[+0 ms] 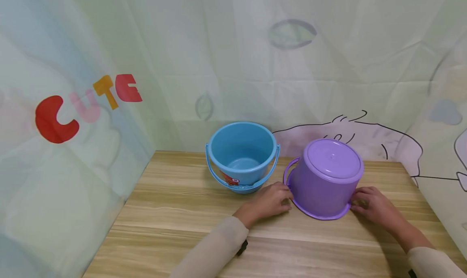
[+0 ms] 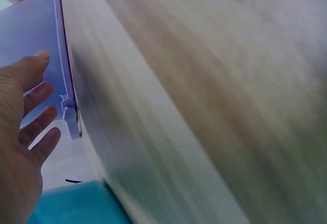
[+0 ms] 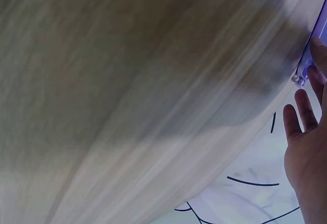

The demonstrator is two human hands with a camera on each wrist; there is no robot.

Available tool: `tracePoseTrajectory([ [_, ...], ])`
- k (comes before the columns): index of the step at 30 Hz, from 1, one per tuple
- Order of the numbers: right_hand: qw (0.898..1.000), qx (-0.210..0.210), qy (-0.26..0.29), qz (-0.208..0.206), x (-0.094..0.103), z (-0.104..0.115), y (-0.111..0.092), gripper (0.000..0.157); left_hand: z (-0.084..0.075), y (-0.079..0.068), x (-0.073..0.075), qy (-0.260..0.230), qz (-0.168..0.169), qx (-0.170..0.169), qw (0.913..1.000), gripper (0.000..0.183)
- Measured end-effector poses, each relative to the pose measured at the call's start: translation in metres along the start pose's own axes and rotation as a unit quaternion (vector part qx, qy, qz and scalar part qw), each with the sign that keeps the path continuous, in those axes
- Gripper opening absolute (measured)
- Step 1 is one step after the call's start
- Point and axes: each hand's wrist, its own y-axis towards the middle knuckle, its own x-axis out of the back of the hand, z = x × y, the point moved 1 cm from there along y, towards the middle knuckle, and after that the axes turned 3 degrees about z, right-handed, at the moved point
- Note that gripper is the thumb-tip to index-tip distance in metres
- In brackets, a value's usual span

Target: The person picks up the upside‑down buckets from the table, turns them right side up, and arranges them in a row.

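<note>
A purple bucket (image 1: pixel 322 193) is upside down on the wooden table, its base up and its rim on the tabletop. Its handle (image 1: pixel 288 172) sticks out on the left side. At the bucket's left rim is my left hand (image 1: pixel 269 200), whose fingers are spread and loosely bent in the left wrist view. On the opposite side, my right hand (image 1: pixel 375 209) has its fingertips right at the rim, the fingers fairly straight in the right wrist view. A blue bucket (image 1: pixel 242 148) stands upright to the left, mouth up, with its handle hanging down in front.
The wooden table (image 1: pixel 175 213) ends at a printed cloth backdrop (image 1: pixel 233 59) behind both buckets. Cloth also hangs along the left and right sides. The blue bucket is just beyond my left hand, close to the back edge.
</note>
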Motion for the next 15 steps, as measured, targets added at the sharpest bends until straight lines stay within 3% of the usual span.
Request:
tracePoseTrajectory([
  [15,0.998,0.065,-0.012,-0.011,-0.004,-0.001,0.000,0.036,0.003,0.010,-0.011,0.007,0.016,0.012,0.9998,0.019],
])
